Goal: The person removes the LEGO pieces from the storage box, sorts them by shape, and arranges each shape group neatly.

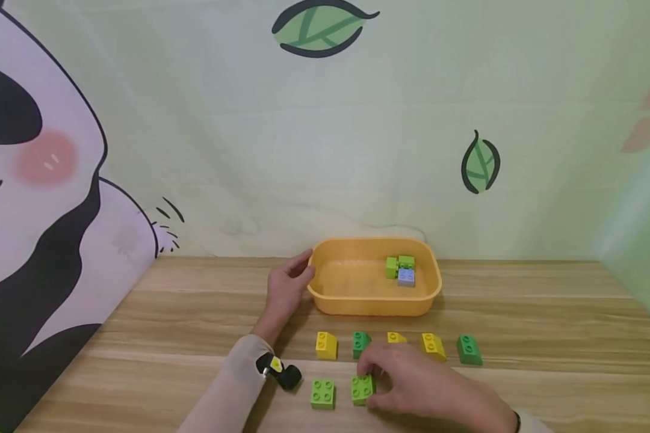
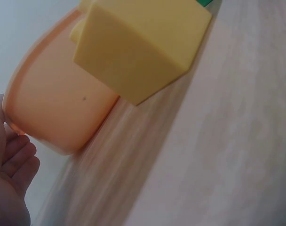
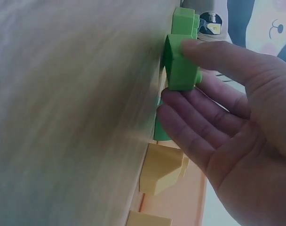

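At the left end of the orange plastic bin (image 1: pixel 374 307), my left hand (image 1: pixel 285 293) grips the rim. The left wrist view shows its fingertips (image 2: pixel 23 169) curled at the end wall. My right hand (image 1: pixel 419 379) pinches a light green square brick (image 1: pixel 361 390) between thumb and fingers. In the right wrist view that brick (image 3: pixel 181 66) is tilted, with part of its underside showing. Just left of it sits another light green brick (image 1: pixel 322 394), studs up. Inside the bin, toward its right, lie two light green bricks (image 1: pixel 406 262) and a lavender brick (image 1: pixel 405 277).
Between bin and right hand runs a row of sloped bricks: yellow (image 1: pixel 326 346), dark green (image 1: pixel 360 344), yellow (image 1: pixel 396 338) partly hidden by the hand, yellow (image 1: pixel 433 346) and dark green (image 1: pixel 469 350). A printed cloth (image 1: pixel 238 150) hangs behind the wooden table (image 1: pixel 547 313).
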`<state>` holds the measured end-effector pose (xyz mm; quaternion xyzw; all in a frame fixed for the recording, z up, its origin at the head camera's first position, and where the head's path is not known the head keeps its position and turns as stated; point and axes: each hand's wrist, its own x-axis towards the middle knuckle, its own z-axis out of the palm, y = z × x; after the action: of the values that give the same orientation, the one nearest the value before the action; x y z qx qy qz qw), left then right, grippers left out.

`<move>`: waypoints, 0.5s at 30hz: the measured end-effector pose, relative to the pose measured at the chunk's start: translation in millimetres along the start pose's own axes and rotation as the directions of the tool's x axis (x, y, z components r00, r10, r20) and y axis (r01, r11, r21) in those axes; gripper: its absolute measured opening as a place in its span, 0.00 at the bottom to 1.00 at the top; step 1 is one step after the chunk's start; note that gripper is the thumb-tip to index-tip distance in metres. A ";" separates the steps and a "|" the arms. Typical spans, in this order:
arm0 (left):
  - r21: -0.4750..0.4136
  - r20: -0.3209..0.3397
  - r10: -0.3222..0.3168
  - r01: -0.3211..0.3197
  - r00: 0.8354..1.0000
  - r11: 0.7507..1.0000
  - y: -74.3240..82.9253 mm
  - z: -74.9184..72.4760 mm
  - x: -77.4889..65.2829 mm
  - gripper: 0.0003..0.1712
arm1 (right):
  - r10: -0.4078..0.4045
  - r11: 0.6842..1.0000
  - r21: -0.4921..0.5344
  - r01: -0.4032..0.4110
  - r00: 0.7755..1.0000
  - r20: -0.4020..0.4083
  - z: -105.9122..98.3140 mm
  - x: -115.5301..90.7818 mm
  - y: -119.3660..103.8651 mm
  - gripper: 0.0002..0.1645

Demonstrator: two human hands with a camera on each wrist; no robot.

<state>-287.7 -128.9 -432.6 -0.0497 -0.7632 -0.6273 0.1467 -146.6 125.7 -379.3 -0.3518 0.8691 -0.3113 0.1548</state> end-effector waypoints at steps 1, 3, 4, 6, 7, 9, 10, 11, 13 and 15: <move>-0.001 0.001 0.001 -0.001 1.000 1.000 0.0 0.1 0.1 0.22 | -0.001 1.000 -0.002 0.001 1.000 0.000 0.2 0.2 0.0 0.18; -0.004 0.001 0.004 -0.004 1.000 1.000 0.6 -0.1 0.2 0.22 | -0.001 1.000 -0.007 0.001 1.000 0.003 0.3 0.6 0.0 0.18; -0.002 0.001 0.005 -0.005 1.000 1.000 1.1 -0.1 0.2 0.22 | 0.001 1.000 -0.007 -0.001 1.000 0.006 0.4 0.7 0.0 0.18; 0.000 0.002 0.005 -0.005 1.000 1.000 1.9 -0.1 0.0 0.22 | 0.004 1.000 -0.007 -0.004 1.000 0.009 0.5 0.8 0.1 0.18; 0.000 0.004 0.005 -0.005 1.000 1.000 2.3 -0.2 0.1 0.22 | 0.005 1.000 -0.006 -0.005 1.000 0.010 0.7 0.7 0.2 0.19; 0.003 0.006 0.002 -0.002 1.000 1.000 3.1 -0.4 -0.1 0.23 | 0.007 1.000 -0.008 -0.007 1.000 0.011 1.0 0.7 0.4 0.19; 0.004 0.007 0.000 0.000 1.000 1.000 3.5 -0.5 -0.1 0.23 | 0.009 1.000 -0.008 -0.009 1.000 0.011 1.1 0.5 0.4 0.19; 0.003 0.007 -0.002 0.002 1.000 1.000 3.7 -0.6 -0.2 0.23 | 0.012 1.000 -0.007 -0.012 1.000 0.012 1.2 0.4 0.4 0.20; 0.002 0.007 -0.005 0.005 1.000 1.000 3.5 -0.6 -0.1 0.23 | 0.023 1.000 0.000 -0.023 1.000 0.016 1.1 0.0 0.0 0.21; 0.000 0.006 -0.008 0.008 1.000 1.000 3.3 -0.5 -0.2 0.23 | 0.036 0.999 0.011 -0.036 0.999 0.023 0.4 -0.6 -0.5 0.22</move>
<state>-286.5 -128.7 -429.5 -0.0487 -0.7638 -0.6278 0.1419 -145.8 125.6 -379.3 -0.3388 0.8716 -0.3096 0.1723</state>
